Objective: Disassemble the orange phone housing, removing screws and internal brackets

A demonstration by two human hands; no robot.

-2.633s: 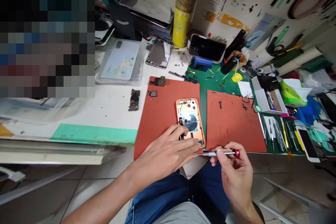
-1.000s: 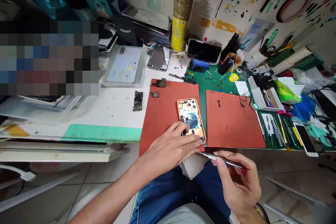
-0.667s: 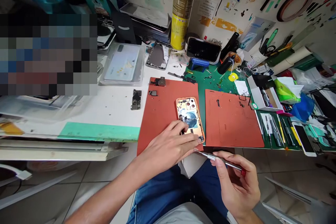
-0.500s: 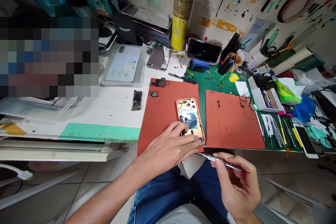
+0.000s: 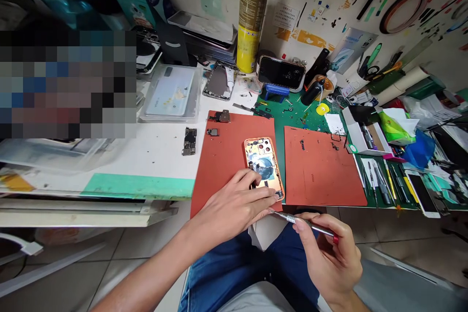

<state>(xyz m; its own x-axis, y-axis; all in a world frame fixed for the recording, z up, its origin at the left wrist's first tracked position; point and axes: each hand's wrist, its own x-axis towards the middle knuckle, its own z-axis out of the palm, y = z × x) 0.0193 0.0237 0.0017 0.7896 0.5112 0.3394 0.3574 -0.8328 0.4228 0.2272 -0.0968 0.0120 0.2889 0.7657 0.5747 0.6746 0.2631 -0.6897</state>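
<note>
2 hands, 1 phone case, 2 red mats. L hand [image 5: 234, 204] is half curled, with fingers [image 5: 268, 196] on the low end of the orange phone case [image 5: 263, 158], can't tell if it grips. Case lies flat on the left red mat [image 5: 223, 156], near that mat's right edge. R hand [image 5: 329, 258] is shut on 1 thin metal screwdriver [image 5: 307, 223] w/ red end, tip just below L fingers. 2nd red mat [image 5: 321, 170] is to the right, 1 phone board [image 5: 189, 141] on white desk [image 5: 146, 165] to the left
</note>
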